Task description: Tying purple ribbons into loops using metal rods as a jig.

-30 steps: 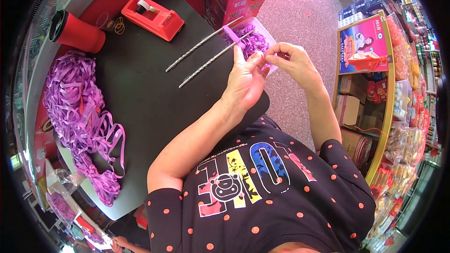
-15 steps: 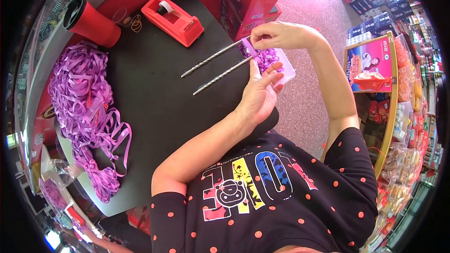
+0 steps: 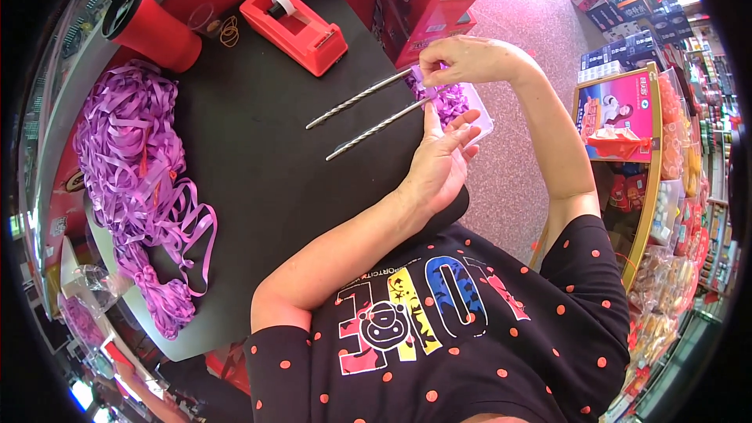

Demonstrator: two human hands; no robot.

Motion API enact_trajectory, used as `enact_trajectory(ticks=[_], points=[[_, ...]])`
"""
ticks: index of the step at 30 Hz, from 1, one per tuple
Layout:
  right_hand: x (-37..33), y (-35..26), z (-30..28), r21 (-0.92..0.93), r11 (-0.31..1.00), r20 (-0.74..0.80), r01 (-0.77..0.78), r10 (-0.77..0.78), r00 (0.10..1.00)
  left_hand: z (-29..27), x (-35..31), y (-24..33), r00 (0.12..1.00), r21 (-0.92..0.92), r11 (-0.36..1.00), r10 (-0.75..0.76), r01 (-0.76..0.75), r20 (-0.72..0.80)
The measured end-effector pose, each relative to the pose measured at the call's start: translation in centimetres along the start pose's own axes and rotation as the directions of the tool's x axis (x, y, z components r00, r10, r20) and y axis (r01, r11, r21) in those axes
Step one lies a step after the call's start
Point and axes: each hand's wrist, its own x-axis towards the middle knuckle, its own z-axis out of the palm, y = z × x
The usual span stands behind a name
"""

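Two parallel spiral-fluted metal rods, like long drill bits, reach out over the black table. Purple ribbon passes across their right-hand ends. My right hand comes from above with thumb and fingertips pinched on that ribbon, beside the upper rod. Below, my left hand is turned palm up. Its thumb touches the ribbon at the lower rod, while the other fingers are stretched out and apart. Just behind the hands, a white plastic tub holds several small purple ribbon pieces. How the rods are held is hidden.
A large heap of purple ribbon covers the table's left side. Behind it are a red tumbler, rubber bands and a red tape dispenser. A red carton stands beyond the table; a shelf of packaged goods is at right.
The whole view has shifted slightly. The ribbon strip between my hands sits a little differently across the rod ends; both hands keep nearly the same pose.
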Motion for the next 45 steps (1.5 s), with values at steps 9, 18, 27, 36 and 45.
enact_trajectory(ticks=[9,18,27,36,45], points=[[-0.5,-0.5,1.6,-0.078,0.992,-0.191,-0.103,0.086,0.978,-0.1,0.0,-0.1,1.0,-0.015,1.0,-0.002,0.002,-0.004],[-2.4,5.6,4.3,0.682,0.732,-0.281,-0.007,0.271,0.921,0.0,-0.1,0.1,1.0,-0.036,0.999,-0.011,0.01,-0.022],[5.0,9.3,12.7,0.966,-0.194,-0.213,0.172,-0.218,0.952,0.1,-0.3,0.1,1.0,-0.081,0.997,-0.023,0.022,-0.009],[7.8,10.0,11.0,0.998,-0.055,-0.045,0.019,-0.529,0.847,0.2,-0.4,0.3,0.999,-0.09,0.996,-0.027,0.025,-0.023],[6.1,10.2,8.7,0.968,0.238,0.021,0.083,-0.402,0.915,0.7,-0.6,0.6,0.999,-0.076,0.997,-0.021,0.018,-0.039]])
